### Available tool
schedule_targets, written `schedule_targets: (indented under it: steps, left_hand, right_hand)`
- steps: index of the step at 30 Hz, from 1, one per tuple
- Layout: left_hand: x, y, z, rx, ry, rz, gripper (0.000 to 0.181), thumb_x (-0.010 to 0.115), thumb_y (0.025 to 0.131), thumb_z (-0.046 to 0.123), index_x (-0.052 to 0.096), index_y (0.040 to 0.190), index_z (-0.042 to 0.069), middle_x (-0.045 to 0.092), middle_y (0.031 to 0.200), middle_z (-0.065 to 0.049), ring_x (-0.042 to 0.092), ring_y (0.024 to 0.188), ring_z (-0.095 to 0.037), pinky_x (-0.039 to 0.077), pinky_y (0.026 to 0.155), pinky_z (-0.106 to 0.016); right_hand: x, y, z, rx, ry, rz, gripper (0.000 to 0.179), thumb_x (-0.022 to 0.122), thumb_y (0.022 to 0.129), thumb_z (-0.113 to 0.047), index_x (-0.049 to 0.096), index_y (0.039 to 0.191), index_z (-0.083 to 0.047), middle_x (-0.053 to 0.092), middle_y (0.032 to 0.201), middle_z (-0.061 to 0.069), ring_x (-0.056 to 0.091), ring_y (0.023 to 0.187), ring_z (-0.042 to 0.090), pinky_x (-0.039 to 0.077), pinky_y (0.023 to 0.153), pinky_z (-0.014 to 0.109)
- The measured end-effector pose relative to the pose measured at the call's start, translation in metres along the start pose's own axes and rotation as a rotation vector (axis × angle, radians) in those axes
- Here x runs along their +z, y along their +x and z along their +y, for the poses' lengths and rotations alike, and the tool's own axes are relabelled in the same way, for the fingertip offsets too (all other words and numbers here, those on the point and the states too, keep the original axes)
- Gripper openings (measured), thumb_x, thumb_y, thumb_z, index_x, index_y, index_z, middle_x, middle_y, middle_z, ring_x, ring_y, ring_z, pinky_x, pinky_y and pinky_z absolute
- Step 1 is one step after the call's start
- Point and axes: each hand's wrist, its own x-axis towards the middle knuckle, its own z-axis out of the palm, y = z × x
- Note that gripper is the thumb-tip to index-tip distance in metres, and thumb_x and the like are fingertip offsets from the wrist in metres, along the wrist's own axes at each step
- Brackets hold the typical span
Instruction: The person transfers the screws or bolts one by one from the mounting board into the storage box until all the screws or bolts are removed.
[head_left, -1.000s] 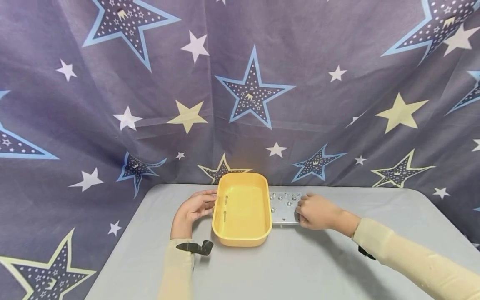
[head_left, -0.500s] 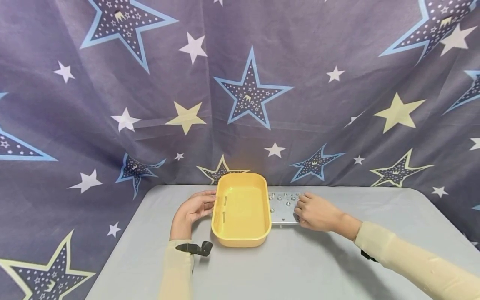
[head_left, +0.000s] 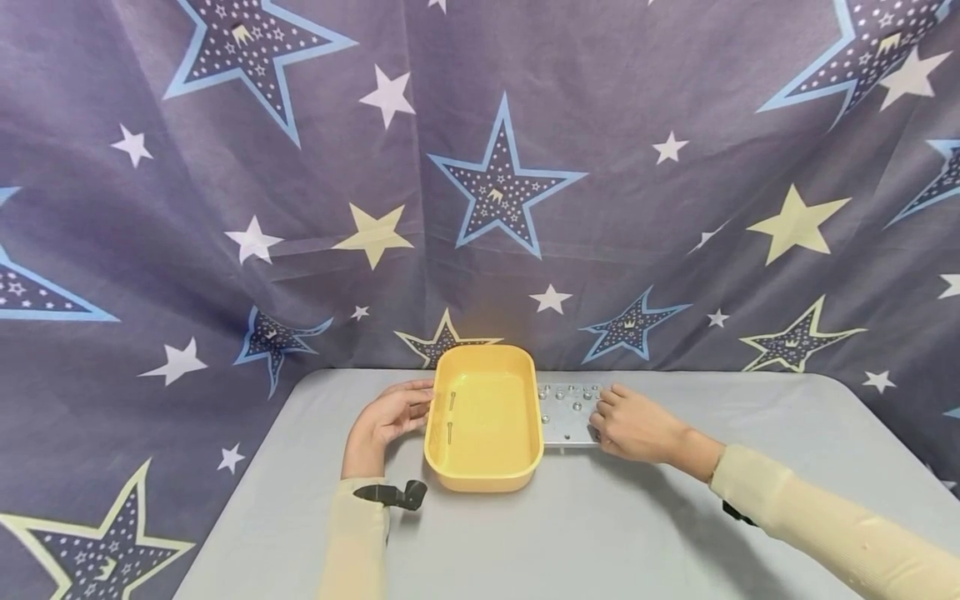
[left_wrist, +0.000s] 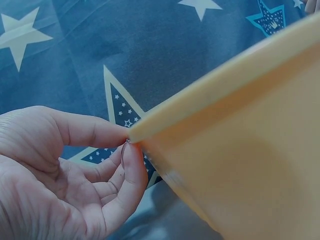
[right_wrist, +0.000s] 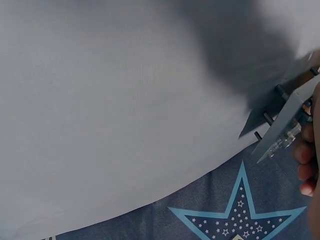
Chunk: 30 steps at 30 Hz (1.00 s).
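Note:
In the head view a yellow plastic tray (head_left: 487, 408) with rounded corners sits at the middle of the table. My left hand (head_left: 386, 421) is at its left side. Up close in the left wrist view, thumb and forefinger pinch at the edge of the tray's rim (left_wrist: 200, 95). Two bolts (head_left: 450, 432) lie inside along the tray's left wall. Right of the tray is a silver metal plate (head_left: 564, 427) carrying several nuts or bolt ends. My right hand (head_left: 637, 425), fingers curled, grips the plate's right end and hides it. Bolt shanks (right_wrist: 268, 118) stick out from the plate's underside.
The table (head_left: 480, 550) has a light grey cover. Directly behind it hangs a dark star-patterned curtain (head_left: 660, 208), close to the tray and plate. A black wrist camera mount (head_left: 390, 496) sits on the left sleeve, near the tray's front left corner.
The right wrist and sleeve have shifted very slightly, with the fingers staying at the plate's right end. The left hand, tray and bolts look the same.

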Motion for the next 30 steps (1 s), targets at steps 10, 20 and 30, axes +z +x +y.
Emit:
schedule_targets:
  steps: [10, 20, 30]
  left_hand:
    - [0.0003, 0.0056, 0.0034, 0.003, 0.015, 0.01, 0.052, 0.055, 0.103, 0.006, 0.039, 0.151, -0.005, 0.072, 0.105, 0.0, 0.068, 0.089, -0.008, 0.057, 0.077, -0.021]
    - [-0.003, 0.0021, 0.0025, 0.004, 0.014, 0.001, 0.053, 0.056, 0.103, 0.006, 0.038, 0.151, -0.006, 0.072, 0.104, 0.001, 0.068, 0.089, -0.008, 0.057, 0.076, -0.021]
    - [-0.0009, 0.0005, 0.0011, -0.002, 0.039, -0.018, 0.053, 0.054, 0.104, 0.006, 0.036, 0.151, -0.007, 0.072, 0.102, 0.002, 0.068, 0.088, -0.006, 0.057, 0.076, -0.019]
  right_hand:
    - [-0.0037, 0.0028, 0.0071, -0.021, -0.033, -0.004, 0.02, 0.073, 0.079, -0.027, 0.06, 0.075, -0.013, 0.057, 0.067, -0.002, 0.046, 0.068, 0.018, 0.037, 0.07, 0.031]
    - [-0.0015, 0.0055, 0.0031, -0.029, -0.059, -0.018, 0.021, 0.073, 0.078, -0.029, 0.06, 0.073, -0.013, 0.059, 0.066, -0.002, 0.046, 0.067, 0.018, 0.037, 0.069, 0.03]
    - [0.0016, 0.0009, -0.0001, -0.018, -0.057, -0.033, 0.022, 0.072, 0.079, -0.032, 0.06, 0.074, -0.014, 0.06, 0.067, -0.002, 0.048, 0.068, 0.019, 0.041, 0.072, 0.032]
